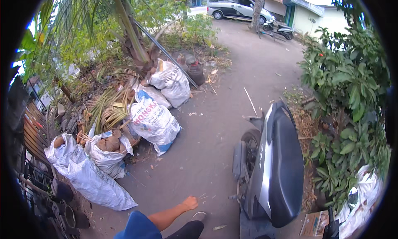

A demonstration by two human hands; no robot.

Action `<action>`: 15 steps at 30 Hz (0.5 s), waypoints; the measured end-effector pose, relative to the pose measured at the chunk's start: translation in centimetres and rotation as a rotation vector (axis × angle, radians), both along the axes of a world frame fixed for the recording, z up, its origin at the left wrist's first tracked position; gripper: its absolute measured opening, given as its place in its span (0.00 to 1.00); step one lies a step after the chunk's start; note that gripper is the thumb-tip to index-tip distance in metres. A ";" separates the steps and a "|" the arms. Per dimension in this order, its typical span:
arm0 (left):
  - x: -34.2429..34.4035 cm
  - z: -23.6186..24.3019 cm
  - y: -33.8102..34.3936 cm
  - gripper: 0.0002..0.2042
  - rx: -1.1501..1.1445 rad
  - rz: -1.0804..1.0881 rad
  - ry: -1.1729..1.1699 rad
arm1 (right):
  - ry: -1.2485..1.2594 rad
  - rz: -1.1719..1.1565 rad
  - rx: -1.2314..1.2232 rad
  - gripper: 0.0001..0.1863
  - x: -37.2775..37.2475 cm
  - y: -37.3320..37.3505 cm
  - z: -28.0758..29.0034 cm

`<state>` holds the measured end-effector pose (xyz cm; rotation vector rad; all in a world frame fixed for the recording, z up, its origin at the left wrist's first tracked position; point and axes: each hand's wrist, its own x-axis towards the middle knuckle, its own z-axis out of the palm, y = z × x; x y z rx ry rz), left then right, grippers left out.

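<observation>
Grey ground (199,152) lies beneath the clenched left hand (190,203), a white sack (95,179) leftward, a scooter (286,172) rightward.

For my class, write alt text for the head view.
The person's left hand, loosely closed, hangs over a grey path, with white sacks to its left and a parked motorbike to its right. A van stands beyond.

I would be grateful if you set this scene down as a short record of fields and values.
Left hand: curled closed above the grey ground, nothing visible in it
Right hand: not in view
Right side: black and silver scooter near leafy shrubs
Left side: white sacks, one open with brown husk-like pieces showing
Background: silver-and-black van behind a tree trunk
</observation>
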<state>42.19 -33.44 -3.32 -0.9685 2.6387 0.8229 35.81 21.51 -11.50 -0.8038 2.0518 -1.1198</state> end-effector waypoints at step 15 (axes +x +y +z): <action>15.4 11.9 -15.0 0.23 0.413 1.227 -0.047 | 0.252 0.271 0.537 0.36 -16.6 -38.8 22.5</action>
